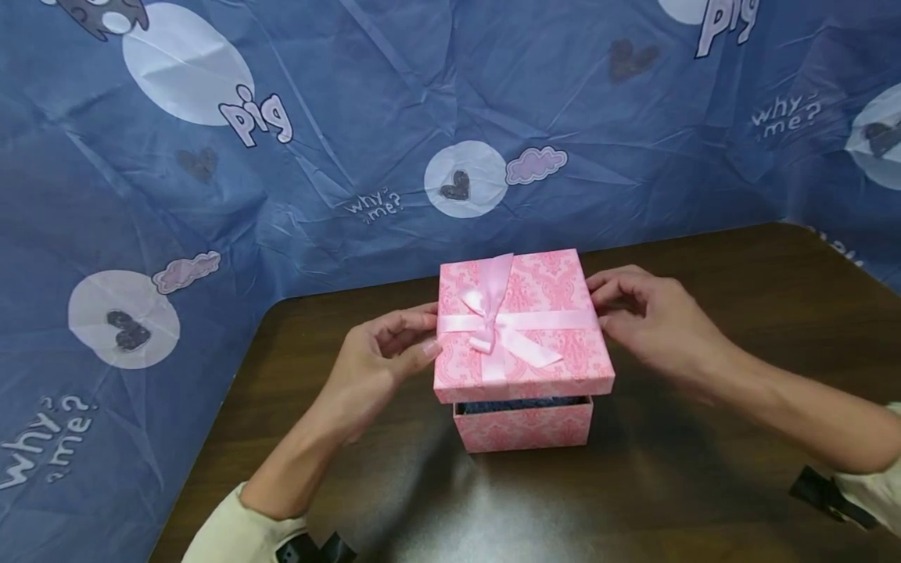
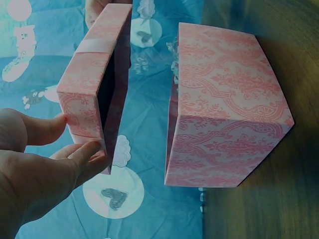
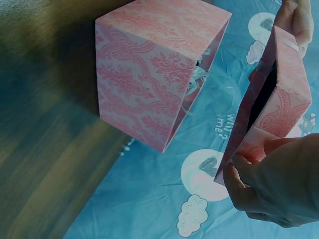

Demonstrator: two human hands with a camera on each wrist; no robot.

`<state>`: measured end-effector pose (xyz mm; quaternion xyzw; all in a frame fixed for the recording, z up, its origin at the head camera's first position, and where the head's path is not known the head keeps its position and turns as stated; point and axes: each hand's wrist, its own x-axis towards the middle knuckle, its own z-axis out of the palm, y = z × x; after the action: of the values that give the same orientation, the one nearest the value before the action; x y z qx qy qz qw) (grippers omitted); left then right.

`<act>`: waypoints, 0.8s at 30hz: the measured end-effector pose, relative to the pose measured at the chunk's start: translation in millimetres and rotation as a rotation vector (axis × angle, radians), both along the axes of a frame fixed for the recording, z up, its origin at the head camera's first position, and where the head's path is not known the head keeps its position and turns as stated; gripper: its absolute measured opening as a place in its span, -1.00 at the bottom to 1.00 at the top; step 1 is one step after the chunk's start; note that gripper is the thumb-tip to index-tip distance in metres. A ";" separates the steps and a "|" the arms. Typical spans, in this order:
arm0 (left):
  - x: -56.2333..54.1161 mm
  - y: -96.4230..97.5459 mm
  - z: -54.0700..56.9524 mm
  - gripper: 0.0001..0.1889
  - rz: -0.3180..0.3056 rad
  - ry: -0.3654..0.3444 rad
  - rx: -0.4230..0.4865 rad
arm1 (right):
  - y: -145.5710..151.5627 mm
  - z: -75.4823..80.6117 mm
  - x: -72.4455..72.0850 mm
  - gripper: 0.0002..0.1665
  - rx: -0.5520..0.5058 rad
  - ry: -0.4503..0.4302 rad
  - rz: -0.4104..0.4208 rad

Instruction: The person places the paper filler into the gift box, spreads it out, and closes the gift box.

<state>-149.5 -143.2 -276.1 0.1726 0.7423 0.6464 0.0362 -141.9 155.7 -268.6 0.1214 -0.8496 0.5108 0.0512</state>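
A pink patterned lid (image 1: pixel 535 289) with a pale pink ribbon bow (image 1: pixel 489 324) is held between both hands, above a matching box base (image 1: pixel 524 430). In both wrist views a gap separates the lid from the base. My left hand (image 1: pixel 373 360) grips the lid's left side, thumb and fingers on its edge. On the opposite side my right hand (image 1: pixel 655 320) pinches the lid's right edge. The box base (image 2: pixel 229 104) stands upright on the table. Shredded filler (image 3: pixel 197 79) shows at its open top; what lies deeper is hidden.
The box stands on a dark brown wooden table (image 1: pixel 732 297). A blue printed cloth (image 1: pixel 366 102) hangs behind the table and along its left side. Dark straps (image 1: pixel 834 496) sit at the cream sleeves.
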 end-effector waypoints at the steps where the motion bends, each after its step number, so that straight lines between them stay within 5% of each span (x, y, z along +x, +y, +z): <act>1: -0.1 0.1 -0.5 -0.72 -0.003 -0.001 0.001 | -0.3 -0.4 -0.1 -0.83 0.002 0.004 0.001; 24: -5.4 4.0 -17.2 -0.72 0.019 -0.048 -0.114 | -2.2 -26.6 -15.0 -0.89 0.004 -0.006 0.042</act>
<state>-154.9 -139.2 -293.3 0.1477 0.7784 0.6075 0.0577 -157.0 153.5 -295.1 0.1379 -0.8480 0.5103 0.0377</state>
